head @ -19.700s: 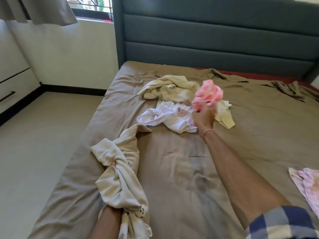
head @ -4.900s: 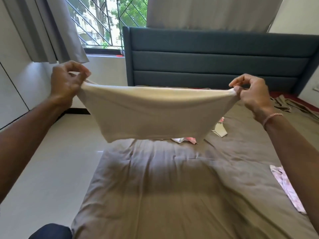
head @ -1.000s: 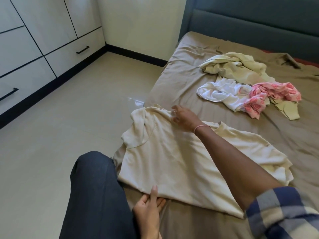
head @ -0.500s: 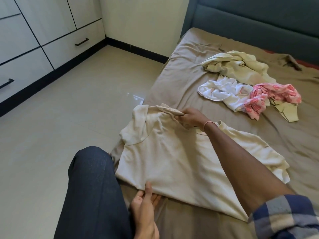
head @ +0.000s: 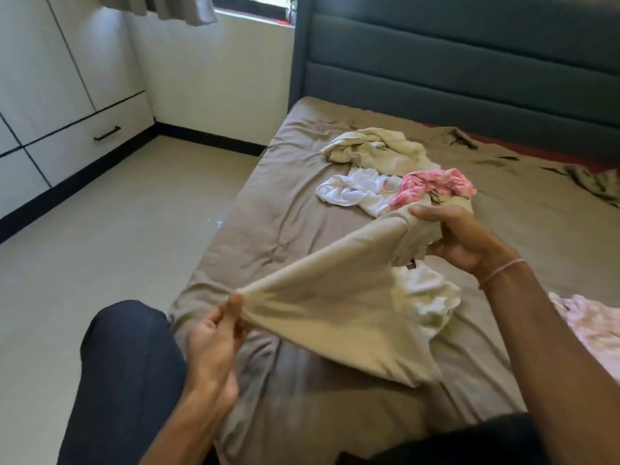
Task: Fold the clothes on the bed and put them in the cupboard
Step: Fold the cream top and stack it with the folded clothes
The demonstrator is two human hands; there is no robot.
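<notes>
Pinching the cream shirt (head: 335, 307) at its near corner, the left hand (head: 214, 333) tensions it; the right hand (head: 459, 239) grips the bunched far end. Soft, light cloth: hold edges.

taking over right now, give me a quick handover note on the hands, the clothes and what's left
Hands: left hand pinches one end of the cream shirt; right hand grips its bunched other end, shirt stretched between them over the bed.
Unfolded pile farther up the bed: pale yellow garment, white garment, pink garment. A pink-patterned piece lies at the right edge.
Done: nothing folded that I can see; cupboard shut.
Left: fold the shirt, then the rest, and put all away.
</notes>
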